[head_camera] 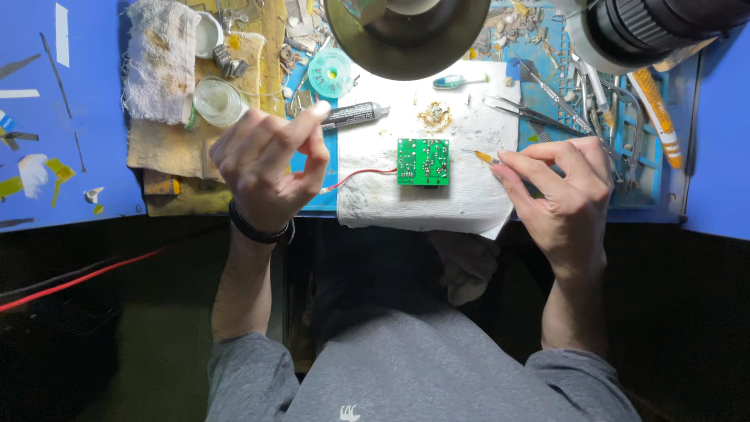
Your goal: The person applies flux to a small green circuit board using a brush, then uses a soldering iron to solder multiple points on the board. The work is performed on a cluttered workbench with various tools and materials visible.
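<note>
Two hands hover over the work: the right hand (564,191) has its grip pinched on a thin orange-tipped tool (482,156), the left hand (269,164) curls loosely, clamped on nothing. Between them a green circuit board (423,162) lies on white paper towel (469,199), its red wire (361,175) trailing left across the blue surface (94,94).

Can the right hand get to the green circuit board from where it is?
Probably yes. The right hand sits just right of the green circuit board on the white paper towel, with only bare towel between. It holds a thin orange-tipped tool already pointing toward the board.
</note>
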